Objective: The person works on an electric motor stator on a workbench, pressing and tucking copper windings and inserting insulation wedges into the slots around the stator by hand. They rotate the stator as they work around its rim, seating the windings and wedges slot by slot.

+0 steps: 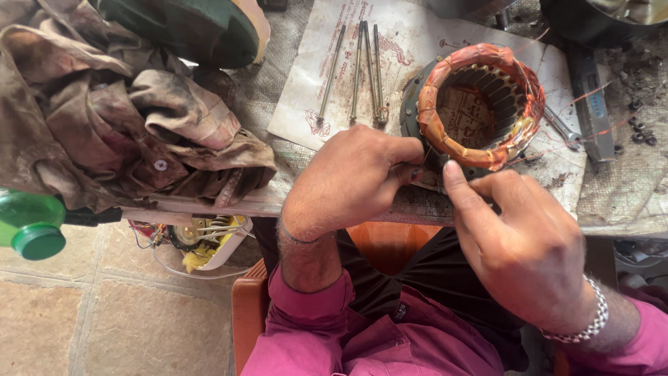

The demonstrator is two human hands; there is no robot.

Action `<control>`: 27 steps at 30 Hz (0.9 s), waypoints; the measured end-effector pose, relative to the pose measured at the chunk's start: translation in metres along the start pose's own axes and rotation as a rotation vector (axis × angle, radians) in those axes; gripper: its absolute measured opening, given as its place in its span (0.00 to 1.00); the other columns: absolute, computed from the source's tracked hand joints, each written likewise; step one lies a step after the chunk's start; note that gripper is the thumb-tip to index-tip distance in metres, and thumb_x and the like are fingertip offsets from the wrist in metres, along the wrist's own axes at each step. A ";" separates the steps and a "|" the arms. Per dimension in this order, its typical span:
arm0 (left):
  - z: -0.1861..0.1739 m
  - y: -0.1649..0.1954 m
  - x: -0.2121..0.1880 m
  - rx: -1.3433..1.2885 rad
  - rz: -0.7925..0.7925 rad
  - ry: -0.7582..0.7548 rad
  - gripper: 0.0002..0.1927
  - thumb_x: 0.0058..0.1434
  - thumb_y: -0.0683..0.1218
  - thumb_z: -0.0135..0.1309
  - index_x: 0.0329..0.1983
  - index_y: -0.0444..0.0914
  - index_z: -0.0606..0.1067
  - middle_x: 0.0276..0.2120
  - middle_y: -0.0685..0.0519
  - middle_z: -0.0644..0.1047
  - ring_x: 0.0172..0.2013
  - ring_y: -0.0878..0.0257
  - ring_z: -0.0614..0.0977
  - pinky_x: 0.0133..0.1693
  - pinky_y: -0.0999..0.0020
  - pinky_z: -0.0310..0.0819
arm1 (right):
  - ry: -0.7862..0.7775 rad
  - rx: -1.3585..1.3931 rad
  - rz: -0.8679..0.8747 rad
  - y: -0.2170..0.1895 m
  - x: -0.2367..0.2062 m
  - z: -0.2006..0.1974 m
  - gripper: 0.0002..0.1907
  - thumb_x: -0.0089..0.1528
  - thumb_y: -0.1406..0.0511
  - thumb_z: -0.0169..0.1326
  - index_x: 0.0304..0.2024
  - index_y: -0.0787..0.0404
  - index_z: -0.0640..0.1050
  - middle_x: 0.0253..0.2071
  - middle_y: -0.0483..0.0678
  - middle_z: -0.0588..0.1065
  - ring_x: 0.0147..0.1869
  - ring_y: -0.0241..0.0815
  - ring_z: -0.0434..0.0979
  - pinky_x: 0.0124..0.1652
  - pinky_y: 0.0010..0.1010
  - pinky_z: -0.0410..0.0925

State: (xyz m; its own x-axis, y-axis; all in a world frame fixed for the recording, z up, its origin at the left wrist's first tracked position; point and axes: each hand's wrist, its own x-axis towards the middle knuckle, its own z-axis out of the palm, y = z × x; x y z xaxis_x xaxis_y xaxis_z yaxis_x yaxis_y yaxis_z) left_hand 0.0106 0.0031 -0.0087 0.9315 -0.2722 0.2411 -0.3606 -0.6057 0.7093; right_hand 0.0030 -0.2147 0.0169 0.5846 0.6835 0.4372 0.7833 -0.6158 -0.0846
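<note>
Resting at upper right of centre on a printed paper sheet [306,104]: one motor stator [480,104], a dark laminated steel ring with slotted inner wall, its upper edge wrapped in orange-red copper winding bound with cord.

Handling, by judgement: heavy for its size, rigid in the iron core; the winding is the delicate part, its enamelled wire easily nicked or bent. Best taken hold of by the outer steel ring, low on both sides, not by the copper crown. Loose thin wire strands [591,94] trail off to the right and could snag.

Left hand [351,177]: closed into a loose fist at the ring's near left edge, fingertips pinched together on something small and dark; what it is cannot be told.

Right hand [518,240]: fingers curled, thumb extended and pressing against the lower rim of the winding; a metal bracelet [591,324] at the wrist.

Nearby items: four long thin bolts [362,66] lying side by side on the sheet, left of the stator. A spanner [563,129] partly under its right side. Soiled rags [125,118] heaped at upper left. Green bottle [31,226] at left edge. Small wired part [205,240] in yellow and white below the bench edge. Magenta sleeves at the bottom.
</note>
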 end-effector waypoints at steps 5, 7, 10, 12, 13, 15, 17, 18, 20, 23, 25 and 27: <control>0.001 0.000 0.000 -0.003 -0.002 0.009 0.04 0.57 0.43 0.57 0.35 0.42 0.80 0.27 0.44 0.80 0.32 0.43 0.82 0.33 0.50 0.75 | 0.004 0.011 -0.006 0.002 0.002 0.005 0.25 0.53 0.73 0.62 0.54 0.66 0.81 0.33 0.49 0.72 0.33 0.46 0.73 0.33 0.38 0.67; 0.000 0.000 0.000 0.000 -0.011 0.008 0.04 0.58 0.43 0.57 0.35 0.42 0.80 0.27 0.44 0.80 0.32 0.43 0.82 0.33 0.50 0.75 | -0.005 0.008 -0.009 0.002 0.001 0.003 0.25 0.53 0.73 0.62 0.55 0.66 0.81 0.33 0.49 0.72 0.33 0.46 0.73 0.33 0.38 0.67; 0.000 0.000 0.000 0.000 -0.005 0.007 0.04 0.57 0.44 0.58 0.34 0.41 0.80 0.27 0.44 0.80 0.32 0.43 0.82 0.34 0.50 0.75 | -0.019 0.012 -0.007 0.002 -0.001 0.001 0.25 0.53 0.74 0.62 0.55 0.65 0.81 0.33 0.49 0.72 0.34 0.46 0.73 0.34 0.38 0.68; 0.002 0.001 0.001 -0.008 0.019 0.016 0.04 0.57 0.44 0.59 0.35 0.41 0.80 0.27 0.44 0.80 0.32 0.43 0.82 0.34 0.51 0.75 | -0.021 0.021 -0.002 0.003 0.000 0.001 0.25 0.53 0.74 0.62 0.55 0.66 0.81 0.33 0.49 0.71 0.34 0.47 0.73 0.35 0.38 0.68; 0.002 0.000 0.001 -0.018 0.023 0.018 0.04 0.57 0.44 0.58 0.35 0.41 0.80 0.27 0.44 0.80 0.32 0.43 0.82 0.34 0.51 0.75 | -0.023 0.034 0.002 0.003 0.001 0.003 0.25 0.54 0.74 0.62 0.55 0.65 0.81 0.34 0.49 0.72 0.35 0.47 0.74 0.35 0.38 0.68; 0.002 -0.001 0.001 -0.036 0.037 0.023 0.05 0.57 0.43 0.57 0.36 0.41 0.80 0.28 0.45 0.80 0.33 0.44 0.83 0.35 0.52 0.76 | -0.022 0.057 0.011 0.004 0.003 0.005 0.25 0.55 0.74 0.62 0.57 0.65 0.81 0.36 0.50 0.72 0.37 0.48 0.74 0.37 0.39 0.68; 0.003 -0.002 0.001 -0.042 0.014 0.008 0.05 0.57 0.42 0.57 0.36 0.41 0.80 0.28 0.44 0.80 0.33 0.44 0.82 0.35 0.52 0.76 | -0.018 0.056 -0.008 0.005 0.003 0.004 0.25 0.53 0.74 0.62 0.55 0.65 0.81 0.34 0.50 0.71 0.36 0.48 0.74 0.36 0.39 0.68; 0.002 -0.003 0.000 -0.043 0.002 0.002 0.04 0.57 0.42 0.57 0.36 0.41 0.80 0.29 0.44 0.80 0.34 0.44 0.82 0.35 0.52 0.76 | -0.013 0.056 -0.019 0.005 0.003 0.003 0.25 0.52 0.74 0.62 0.54 0.66 0.81 0.33 0.50 0.71 0.35 0.48 0.74 0.35 0.38 0.68; 0.001 -0.004 -0.002 -0.051 0.131 -0.067 0.04 0.54 0.42 0.58 0.33 0.40 0.79 0.28 0.45 0.80 0.35 0.45 0.82 0.38 0.51 0.75 | -0.028 0.066 -0.017 0.006 0.003 0.000 0.25 0.52 0.73 0.62 0.54 0.65 0.81 0.33 0.50 0.71 0.35 0.48 0.74 0.35 0.39 0.68; 0.001 -0.004 -0.003 -0.021 0.174 -0.098 0.04 0.53 0.43 0.60 0.31 0.38 0.79 0.28 0.44 0.79 0.36 0.45 0.81 0.39 0.50 0.74 | -0.030 0.084 0.000 0.004 0.004 0.000 0.24 0.53 0.74 0.62 0.53 0.66 0.81 0.33 0.49 0.72 0.35 0.48 0.74 0.35 0.39 0.68; 0.000 -0.004 -0.001 -0.006 0.174 -0.079 0.05 0.53 0.44 0.61 0.31 0.37 0.79 0.29 0.43 0.79 0.36 0.44 0.81 0.39 0.50 0.73 | -0.014 0.082 0.000 0.004 0.006 0.000 0.23 0.54 0.74 0.62 0.53 0.66 0.81 0.33 0.49 0.73 0.35 0.48 0.74 0.35 0.39 0.68; -0.003 -0.003 -0.005 -0.020 0.176 -0.058 0.06 0.54 0.44 0.61 0.32 0.36 0.79 0.29 0.44 0.80 0.35 0.44 0.81 0.38 0.51 0.73 | -0.003 0.082 -0.005 0.004 0.007 -0.002 0.23 0.53 0.74 0.62 0.53 0.67 0.81 0.34 0.50 0.74 0.34 0.47 0.75 0.35 0.38 0.68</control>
State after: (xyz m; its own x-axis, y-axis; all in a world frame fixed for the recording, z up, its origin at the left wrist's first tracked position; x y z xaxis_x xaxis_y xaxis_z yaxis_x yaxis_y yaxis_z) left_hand 0.0075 0.0091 -0.0101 0.8496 -0.4159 0.3244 -0.5163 -0.5297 0.6729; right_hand 0.0095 -0.2129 0.0211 0.5813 0.6875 0.4352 0.8007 -0.5784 -0.1558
